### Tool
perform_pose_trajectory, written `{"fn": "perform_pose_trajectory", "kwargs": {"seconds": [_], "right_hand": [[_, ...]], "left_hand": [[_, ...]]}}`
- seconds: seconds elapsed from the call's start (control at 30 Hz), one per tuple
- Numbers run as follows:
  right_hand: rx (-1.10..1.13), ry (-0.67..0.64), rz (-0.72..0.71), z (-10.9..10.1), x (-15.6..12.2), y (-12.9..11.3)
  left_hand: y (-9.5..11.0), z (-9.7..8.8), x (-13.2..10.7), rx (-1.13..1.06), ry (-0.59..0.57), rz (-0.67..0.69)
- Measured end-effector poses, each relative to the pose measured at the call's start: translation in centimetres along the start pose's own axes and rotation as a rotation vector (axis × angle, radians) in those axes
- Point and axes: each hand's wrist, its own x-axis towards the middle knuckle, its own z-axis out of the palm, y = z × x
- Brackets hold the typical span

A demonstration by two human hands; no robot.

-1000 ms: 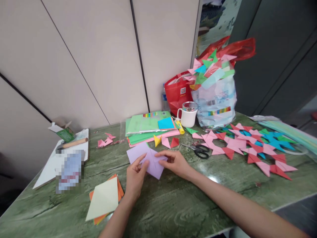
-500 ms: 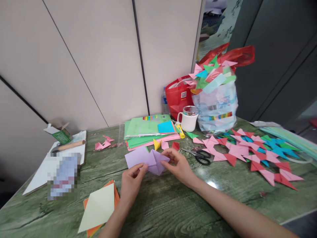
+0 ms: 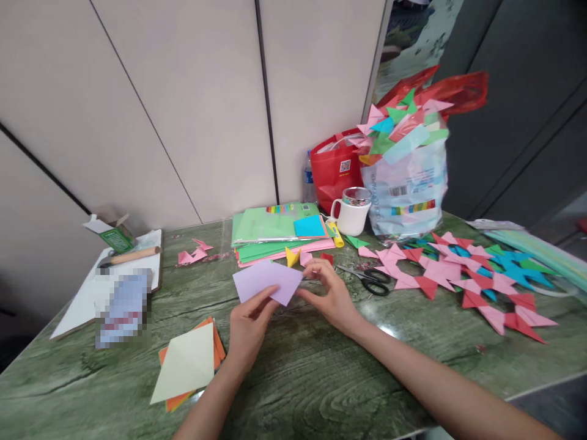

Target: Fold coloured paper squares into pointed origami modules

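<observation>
A folded sheet of purple origami paper (image 3: 263, 280) is held above the table, its plain smooth side facing me and its right end narrowing to a point. My left hand (image 3: 254, 315) pinches its lower edge between thumb and fingers. At the pointed right end, the thumb and bent fingers of my right hand (image 3: 332, 299) close on the tip. Just behind the paper lie small folded pieces, one yellow (image 3: 292, 256) and one red (image 3: 327, 258). Black-handled scissors (image 3: 373, 282) rest to the right of my right hand.
Square paper sheets (image 3: 186, 363) lie front left. A hammer (image 3: 132, 255) sits on a white board (image 3: 80, 305). Paper packs (image 3: 263, 226), a white mug (image 3: 355, 214) and a bag of folded pieces (image 3: 403, 189) stand behind. Joined pink and red pieces (image 3: 440, 275) spread right.
The purple paper has been turned or folded over: its creased pointed flap faced me before, and a smooth side does now. Both hands keep their grip. The view has shifted slightly.
</observation>
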Motion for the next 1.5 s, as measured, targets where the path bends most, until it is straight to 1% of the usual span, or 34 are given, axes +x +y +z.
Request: {"fn": "perform_pose_trajectory", "kwargs": {"seconds": [0.07,0.13,0.2,0.27,0.4,0.57,0.8,0.97,1.0,1.2,1.33,1.5], "right_hand": [[0.109,-0.064,0.116,0.2,-0.2,0.0],[0.239,-0.196,0.212,0.4,-0.4,0.0],[0.319,-0.263,0.235,0.5,-0.5,-0.2],[0.319,-0.252,0.207,0.6,-0.5,-0.2],[0.243,-0.212,0.178,0.5,-0.4,-0.1],[0.214,-0.214,0.161,0.3,-0.3,-0.1],[0.228,-0.182,0.159,0.5,-0.3,0.2],[0.233,-0.156,0.155,0.9,-0.3,0.1],[0.235,-0.153,0.159,1.0,-0.3,0.1],[0.276,-0.122,0.217,1.3,-0.4,-0.3],[0.287,-0.107,0.258,1.4,-0.3,-0.6],[0.417,-0.080,0.328,1.6,-0.3,-0.4]], "left_hand": [[-0.2,-0.1,0.0,0.009,0.050,0.030],[-0.3,-0.1,0.0,0.015,0.043,0.053],[-0.5,-0.1,0.0,0.035,0.014,0.079],[-0.6,-0.1,-0.1,0.071,-0.019,0.106],[-0.6,-0.1,0.0,0.128,-0.066,0.146],[-0.3,-0.1,0.2,0.089,-0.094,0.112],[-0.4,-0.1,-0.1,0.098,-0.041,0.073],[-1.3,0.1,-0.1,0.069,0.046,0.099],[-1.5,0.1,-0.1,0.051,0.048,0.101],[-1.5,0.3,-0.1,-0.012,0.057,0.023],[-1.4,0.5,-0.2,-0.048,0.085,-0.010],[-1.9,0.8,-0.1,-0.174,0.105,-0.046]]}}
